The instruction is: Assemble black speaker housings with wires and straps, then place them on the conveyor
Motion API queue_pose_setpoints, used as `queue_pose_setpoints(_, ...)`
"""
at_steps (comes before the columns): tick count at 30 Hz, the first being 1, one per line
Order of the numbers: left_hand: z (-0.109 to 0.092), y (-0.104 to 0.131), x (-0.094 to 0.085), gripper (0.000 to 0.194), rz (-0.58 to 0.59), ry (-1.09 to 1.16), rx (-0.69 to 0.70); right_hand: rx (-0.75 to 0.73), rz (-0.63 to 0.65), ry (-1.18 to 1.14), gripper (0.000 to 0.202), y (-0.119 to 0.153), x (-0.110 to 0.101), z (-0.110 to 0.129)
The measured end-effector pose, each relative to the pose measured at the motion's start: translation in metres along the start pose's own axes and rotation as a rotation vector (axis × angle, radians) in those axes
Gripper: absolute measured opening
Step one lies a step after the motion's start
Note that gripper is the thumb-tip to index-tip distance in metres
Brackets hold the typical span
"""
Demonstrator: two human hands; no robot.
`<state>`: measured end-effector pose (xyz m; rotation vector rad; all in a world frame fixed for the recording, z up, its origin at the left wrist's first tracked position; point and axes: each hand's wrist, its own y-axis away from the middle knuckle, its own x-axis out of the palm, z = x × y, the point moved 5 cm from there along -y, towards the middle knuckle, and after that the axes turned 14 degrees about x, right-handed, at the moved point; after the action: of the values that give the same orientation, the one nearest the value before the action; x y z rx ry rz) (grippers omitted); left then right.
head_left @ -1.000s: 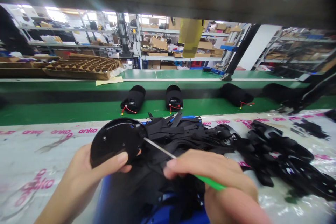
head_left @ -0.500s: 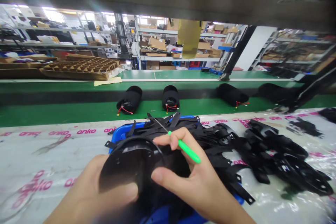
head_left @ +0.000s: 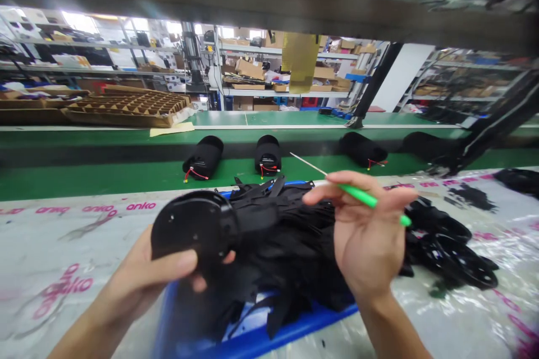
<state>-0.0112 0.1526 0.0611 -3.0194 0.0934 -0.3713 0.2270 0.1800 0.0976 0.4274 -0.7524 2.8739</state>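
My left hand (head_left: pixel 147 272) grips a round black plastic disc part (head_left: pixel 189 228) by its lower edge, holding it over a blue bin (head_left: pixel 290 331). My right hand (head_left: pixel 366 235) is raised palm-up to the right of the disc and pinches a thin tool with a green handle and a metal needle tip (head_left: pixel 353 193); the tip points up and left, away from the disc. Black straps (head_left: pixel 286 230) fill the bin beneath both hands.
A heap of black plastic parts (head_left: pixel 446 247) lies to the right on a printed plastic sheet (head_left: pixel 63 247). Beyond runs a green conveyor belt (head_left: pixel 105 176) carrying several black cylinders with red wires (head_left: pixel 202 158). A cardboard divider tray (head_left: pixel 126 106) and shelving stand behind it.
My right hand has lifted off the disc and swung right, opening palm-up with the tool. My left hand has raised the disc back up and to the left.
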Motion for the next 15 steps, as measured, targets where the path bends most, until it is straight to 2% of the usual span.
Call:
queue_pose_setpoints(3, -0.005, -0.007, -0.013, 0.038, -0.124, 0.092, 0.076, -0.053, -0.180, -0.007, 0.055, -0.002, -0.024, 0.023)
queue_pose_setpoints(5, -0.007, -0.014, -0.026, 0.046, -0.194, 0.140, 0.134, -0.024, -0.144, 0.052, 0.047, 0.010, -0.032, 0.040)
queue_pose_setpoints(7, -0.009, -0.020, -0.038, 0.057, -0.255, 0.177, 0.176, 0.000, 0.044, 0.238, 0.037, 0.032, -0.027, 0.051)
queue_pose_setpoints(9, -0.010, -0.025, -0.046, 0.058, -0.299, 0.204, 0.205, 0.009, 0.243, 0.508, 0.031, 0.062, -0.017, 0.050)
queue_pose_setpoints(11, -0.013, -0.028, -0.050, 0.052, -0.323, 0.218, 0.230, 0.022, 0.426, 0.725, 0.030, 0.090, -0.004, 0.035)
queue_pose_setpoints(13, -0.015, -0.029, -0.051, 0.040, -0.324, 0.225, 0.248, 0.028, 0.575, 0.847, 0.031, 0.109, 0.009, 0.016)
queue_pose_setpoints(15, -0.016, -0.029, -0.051, 0.029, -0.316, 0.228, 0.263, 0.043, 0.675, 0.982, 0.014, 0.119, 0.017, -0.001)
